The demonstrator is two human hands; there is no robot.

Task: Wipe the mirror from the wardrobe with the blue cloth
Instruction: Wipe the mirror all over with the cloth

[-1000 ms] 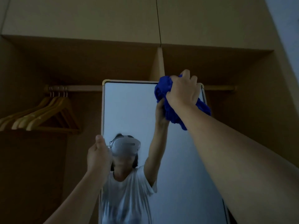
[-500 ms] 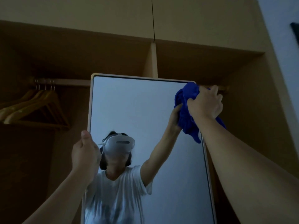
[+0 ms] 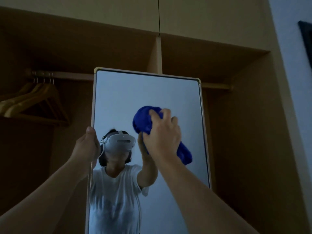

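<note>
Wooden hangers (image 3: 33,102) on rail (image 3: 67,76), left.

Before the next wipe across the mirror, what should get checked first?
1. Right hand grips the blue cloth: ok.
2. Cloth is against the mirror glass: ok, it seems to touch.
3. Left hand holds the mirror's left edge steady: ok.
4. Mirror stands upright: ok, leaning only slightly.
5. Glass below the hands is free of streaks: cannot tell, the light is too dim.
6. Wooden hangers hang apart from the mirror: ok.
</note>
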